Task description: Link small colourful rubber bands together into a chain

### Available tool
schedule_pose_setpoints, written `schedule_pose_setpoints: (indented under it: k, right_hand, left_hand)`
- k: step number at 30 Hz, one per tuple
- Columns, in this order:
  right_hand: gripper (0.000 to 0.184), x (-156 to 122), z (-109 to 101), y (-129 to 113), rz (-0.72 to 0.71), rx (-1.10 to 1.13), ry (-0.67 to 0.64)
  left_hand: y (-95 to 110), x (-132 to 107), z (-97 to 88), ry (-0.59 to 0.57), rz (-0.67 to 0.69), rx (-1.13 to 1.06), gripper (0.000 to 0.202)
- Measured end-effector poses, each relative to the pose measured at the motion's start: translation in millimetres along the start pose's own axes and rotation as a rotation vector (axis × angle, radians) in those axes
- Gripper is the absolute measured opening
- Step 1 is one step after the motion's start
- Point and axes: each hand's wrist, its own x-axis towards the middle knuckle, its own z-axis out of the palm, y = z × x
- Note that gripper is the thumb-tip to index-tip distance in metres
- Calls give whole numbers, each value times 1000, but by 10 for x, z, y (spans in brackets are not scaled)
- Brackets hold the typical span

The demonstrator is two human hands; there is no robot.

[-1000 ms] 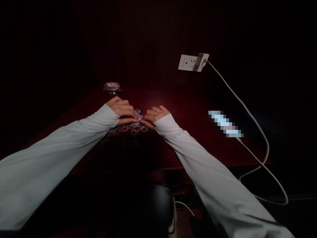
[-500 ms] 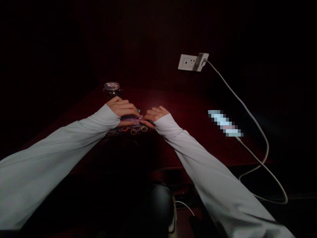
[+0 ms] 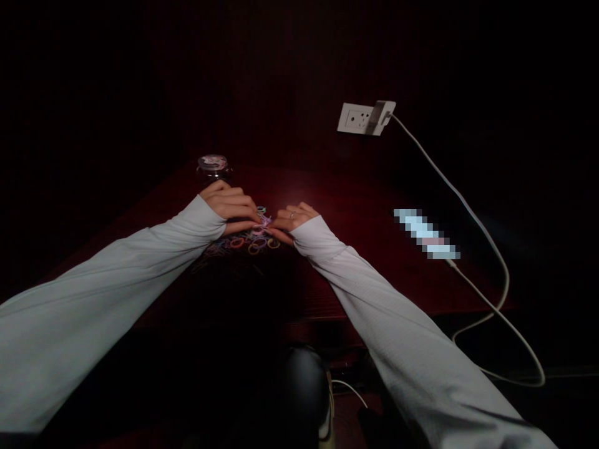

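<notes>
Several small coloured elastic hair ties, among them a yellow one [image 3: 273, 243] and a red one [image 3: 237, 242], lie in a loose heap on the dark red table [image 3: 346, 249]. Over this heap my left hand [image 3: 230, 204] is closed, thumb and forefinger pinched together. My right hand [image 3: 292, 219], with a ring on one finger, pinches from the other side, its fingertips close to the left ones. A pinkish hair tie [image 3: 260, 230] shows between the two pinches; its exact outline is hard to make out in the dim light.
A clear round jar [image 3: 213, 166] with a patterned lid stands behind my left hand. To the right lies a phone [image 3: 425, 234], its screen blurred out, on a white cable [image 3: 496, 249] running to a charger [image 3: 384, 113] in the wall socket [image 3: 354, 118].
My left fingertips have drawn slightly left, away from the right ones, so the gap between the hands is a little wider and more of the heap shows. My right hand has barely moved.
</notes>
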Motion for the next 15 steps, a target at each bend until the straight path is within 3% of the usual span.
schedule_pose_setpoints:
  k: [7,15]
  right_hand:
    - [27,38,111,32,139,94,19]
    - [21,-46,-19,10,139,250,50]
  left_hand:
    - [20,-26,92,80,-89,10,47]
    - [29,-20,56,53,-109,-4,48]
